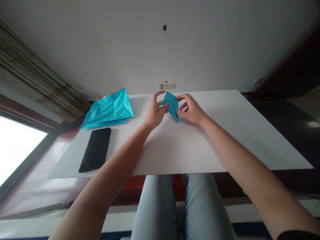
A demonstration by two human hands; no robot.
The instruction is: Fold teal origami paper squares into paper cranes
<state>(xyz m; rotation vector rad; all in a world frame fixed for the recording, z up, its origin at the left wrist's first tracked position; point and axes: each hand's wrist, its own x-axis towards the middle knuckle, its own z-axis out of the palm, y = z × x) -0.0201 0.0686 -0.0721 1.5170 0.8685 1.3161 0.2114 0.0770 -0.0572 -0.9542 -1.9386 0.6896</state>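
Toward the far side of the white table (175, 153), the folded blue paper (170, 100) is held at its edges by the left hand (154, 112) and right hand (192, 109), both half-curled, and, presumably light and easily creased, should be pinched gently there.

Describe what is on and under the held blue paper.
The left hand has its thumb on the held blue paper; the right hand touches its right edge. White tabletop shows around it; whatever lies directly underneath is covered.
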